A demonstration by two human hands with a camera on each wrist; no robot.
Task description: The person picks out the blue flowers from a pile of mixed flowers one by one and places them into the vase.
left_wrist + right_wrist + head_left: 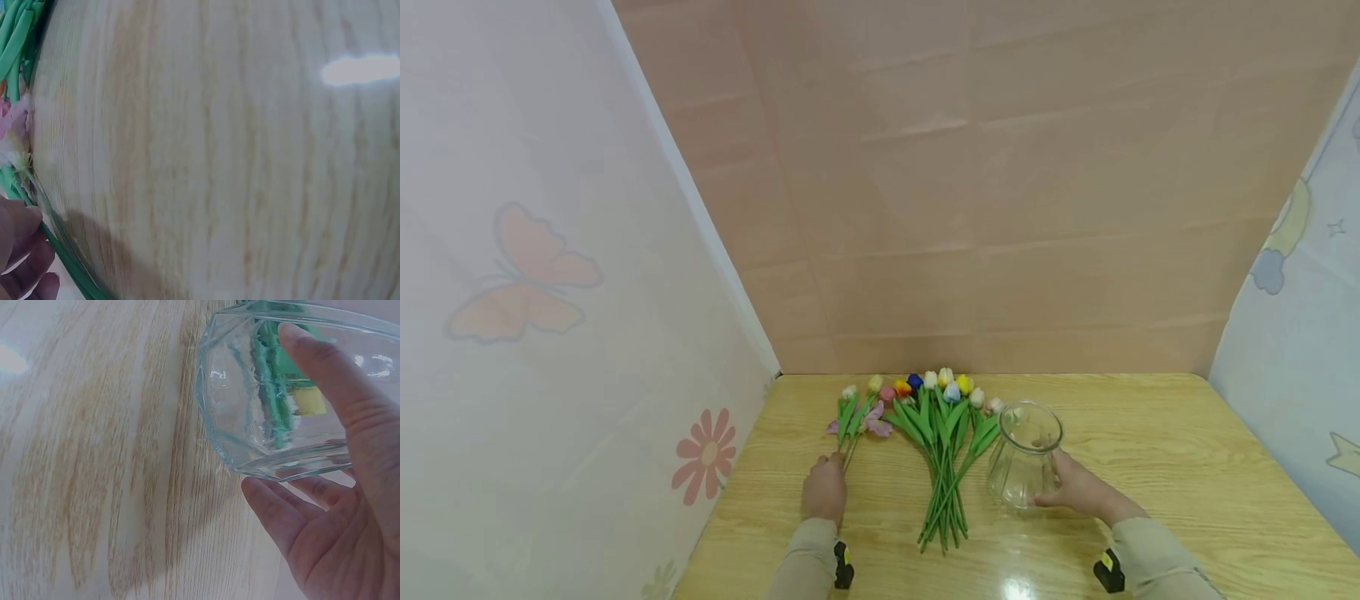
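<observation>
At the left of the flowers, my left hand (825, 487) pinches the thin green stems (65, 256) of a few flowers. Above that hand lie a white tulip (849, 392), a yellow tulip (876, 384) and a pink-purple open flower (874, 419). My right hand (1081, 487) grips a clear glass vase (1017, 481) from its right side. In the right wrist view, the thumb lies along one side of the glass and the fingers (275, 509) are on the other. The vase appears slightly tilted; whether its base touches the table cannot be told.
Between the hands, a bunch of artificial tulips (946, 442) in several colours lies on the wooden table (1150, 433), stems crossed toward the front. A brown-pink backdrop (1000, 208) rises behind the table. Patterned light cloths (587, 400) hang at both sides.
</observation>
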